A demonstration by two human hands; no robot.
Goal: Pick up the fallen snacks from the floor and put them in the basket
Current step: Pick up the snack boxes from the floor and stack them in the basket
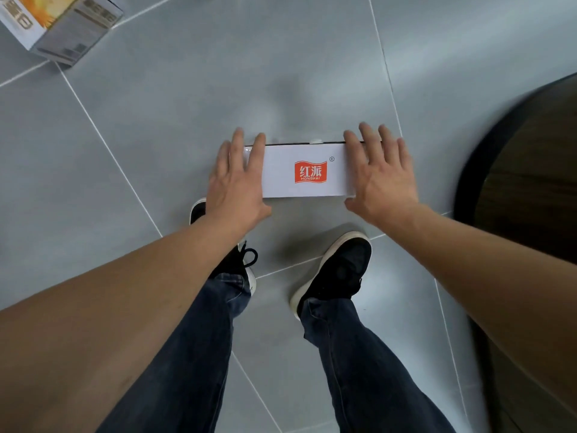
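- The white snack box (304, 170) with a red logo sits between both hands, above the grey tiled floor (156, 120), just beyond the shoes.
- The left hand (239, 179) and right hand (379, 173) each press an end, fingers straight: a flat-palmed grip, not curled.
- Step: picking up.
- Next: carry it to the basket, unseen here.
- Another box (59, 23) lies far left.

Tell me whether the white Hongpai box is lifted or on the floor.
Cannot tell: both hands, left hand and right hand, clasp the white box ends.

Grey tiled floor (175, 98), printed box (62, 23)
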